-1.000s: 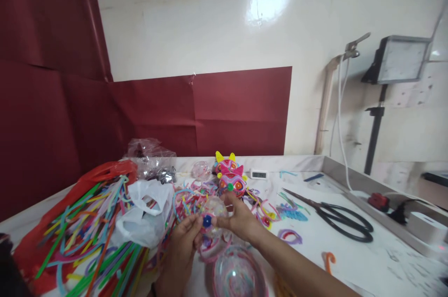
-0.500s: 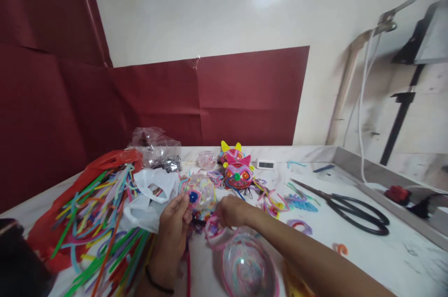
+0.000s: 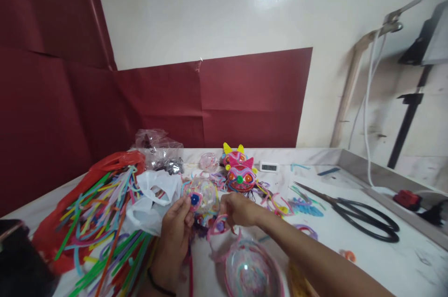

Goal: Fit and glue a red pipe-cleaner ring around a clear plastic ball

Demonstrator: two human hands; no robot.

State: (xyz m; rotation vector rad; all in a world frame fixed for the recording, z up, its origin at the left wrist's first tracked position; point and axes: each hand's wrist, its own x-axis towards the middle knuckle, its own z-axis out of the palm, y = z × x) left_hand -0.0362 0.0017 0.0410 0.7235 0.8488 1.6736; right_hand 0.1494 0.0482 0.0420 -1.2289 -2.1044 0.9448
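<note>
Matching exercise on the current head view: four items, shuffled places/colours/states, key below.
Column 1
1. scissors
2. left hand
3. digital display
4. clear dome

Column 2
A. pink-edged, near the bottom of the view
B. white-framed, lying beyond the hands
C. black-handled, at the right side of the view
D. holding the see-through piece with the blue disc

Pairs: 1-C, 2-D, 3-B, 4-A

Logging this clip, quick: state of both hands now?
Left hand: closed, pinching the blue-centred piece.
Right hand: fingers curled at the purple-centred piece; grip cannot be told.
</note>
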